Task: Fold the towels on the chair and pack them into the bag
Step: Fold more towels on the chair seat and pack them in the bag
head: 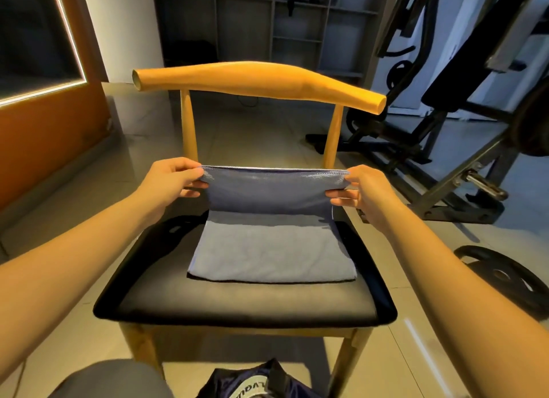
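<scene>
We've got two bare arms in view: left hand [175,176] and right hand [367,191], forearms uncovered all the way back to the edge of view. Bottom left, plain grey fabric [113,380], probably a trouser leg over our knee.

The towel [271,249] lies on the chair [237,311], the bag [258,382] before it, weight plate [505,276] right.
</scene>
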Demonstrator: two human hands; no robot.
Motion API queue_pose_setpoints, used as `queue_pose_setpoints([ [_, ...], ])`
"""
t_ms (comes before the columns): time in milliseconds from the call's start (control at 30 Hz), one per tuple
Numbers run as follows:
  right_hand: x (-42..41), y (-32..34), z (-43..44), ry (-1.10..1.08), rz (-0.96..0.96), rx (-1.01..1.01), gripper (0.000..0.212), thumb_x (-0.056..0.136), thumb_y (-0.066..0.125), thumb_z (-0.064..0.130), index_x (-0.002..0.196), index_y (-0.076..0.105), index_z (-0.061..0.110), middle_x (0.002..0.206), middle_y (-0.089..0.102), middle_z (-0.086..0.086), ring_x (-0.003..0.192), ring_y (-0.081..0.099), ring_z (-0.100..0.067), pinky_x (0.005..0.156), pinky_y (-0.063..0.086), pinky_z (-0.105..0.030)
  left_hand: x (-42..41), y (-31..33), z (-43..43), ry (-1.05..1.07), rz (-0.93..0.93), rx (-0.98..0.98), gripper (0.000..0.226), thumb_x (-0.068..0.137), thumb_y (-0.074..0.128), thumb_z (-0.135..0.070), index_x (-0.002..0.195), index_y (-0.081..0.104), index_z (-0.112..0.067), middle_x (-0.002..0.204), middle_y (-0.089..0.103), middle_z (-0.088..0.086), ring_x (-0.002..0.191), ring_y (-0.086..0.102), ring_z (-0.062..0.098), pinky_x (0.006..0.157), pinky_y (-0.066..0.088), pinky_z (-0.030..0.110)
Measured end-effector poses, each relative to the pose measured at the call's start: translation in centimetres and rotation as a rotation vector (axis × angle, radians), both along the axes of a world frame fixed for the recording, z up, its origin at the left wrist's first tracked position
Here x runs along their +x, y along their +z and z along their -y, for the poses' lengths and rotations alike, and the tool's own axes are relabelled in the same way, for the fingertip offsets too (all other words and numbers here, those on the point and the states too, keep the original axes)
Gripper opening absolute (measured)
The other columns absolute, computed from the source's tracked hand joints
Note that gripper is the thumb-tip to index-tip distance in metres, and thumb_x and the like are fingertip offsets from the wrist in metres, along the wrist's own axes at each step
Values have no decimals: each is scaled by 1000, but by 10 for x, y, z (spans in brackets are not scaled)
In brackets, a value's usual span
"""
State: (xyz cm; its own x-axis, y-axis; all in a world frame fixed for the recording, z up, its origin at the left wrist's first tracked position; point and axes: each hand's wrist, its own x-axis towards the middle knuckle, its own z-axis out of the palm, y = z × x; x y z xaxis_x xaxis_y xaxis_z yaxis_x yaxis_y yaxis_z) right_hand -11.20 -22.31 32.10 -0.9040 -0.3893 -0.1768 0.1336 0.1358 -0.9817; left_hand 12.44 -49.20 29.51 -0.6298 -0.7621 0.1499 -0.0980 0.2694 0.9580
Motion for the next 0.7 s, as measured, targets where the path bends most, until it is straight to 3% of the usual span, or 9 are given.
queue_pose_setpoints([
  [67, 17, -2, -16, -2, 9, -26, 11, 101, 55, 10, 94, 63, 11, 104, 71, -17, 89, 76, -35, 84, 63, -45, 16, -3, -12, -24, 1, -7, 13, 100, 65, -22, 104, 74, -15, 98, 76, 0, 85, 76, 11, 66, 59, 22],
  [233, 52, -36, -63, 78, -73, 7, 9, 100, 54, 1, 101, 63, 1, 100, 73, -25, 85, 77, -36, 81, 63, -48, 52, -25, -33, -104, 6, 90, 9, 94, 66, 0, 95, 74, -3, 99, 77, 13, 93, 75, 25, 73, 63, 27],
  [333, 66, -54, -81, 122, -61, -16, 11, 97, 54, -3, 102, 63, -5, 98, 74, -26, 85, 76, -37, 79, 64, -45, 70, -42, -45, -133, 46, 76, 10, 93, 66, 2, 96, 75, 0, 102, 77, 15, 94, 75, 27, 79, 63, 27],
  [433, 70, -59, -86, 157, -84, 10, 15, 99, 50, -3, 105, 63, -8, 95, 75, -25, 85, 76, -36, 79, 64, -42, 82, -52, -54, -171, 103, 2, 12, 95, 66, -1, 97, 77, -4, 98, 79, 6, 94, 75, 21, 77, 62, 23],
  [533, 73, -61, -90, 192, -150, 57, 19, 103, 48, 3, 104, 64, -7, 95, 76, -20, 86, 77, -30, 78, 64, -36, 88, -54, -57, -200, 158, -81, 15, 94, 67, -1, 95, 78, -11, 96, 79, -9, 94, 73, 5, 69, 57, 13],
  [700, 76, -68, -100, 252, -282, 123, 9, 95, 66, 7, 94, 72, 1, 90, 78, -8, 88, 76, -21, 77, 63, -30, 90, -53, -57, -263, 224, -227, 16, 91, 71, -1, 87, 79, -13, 102, 76, -13, 96, 71, -3, 73, 55, 11],
])
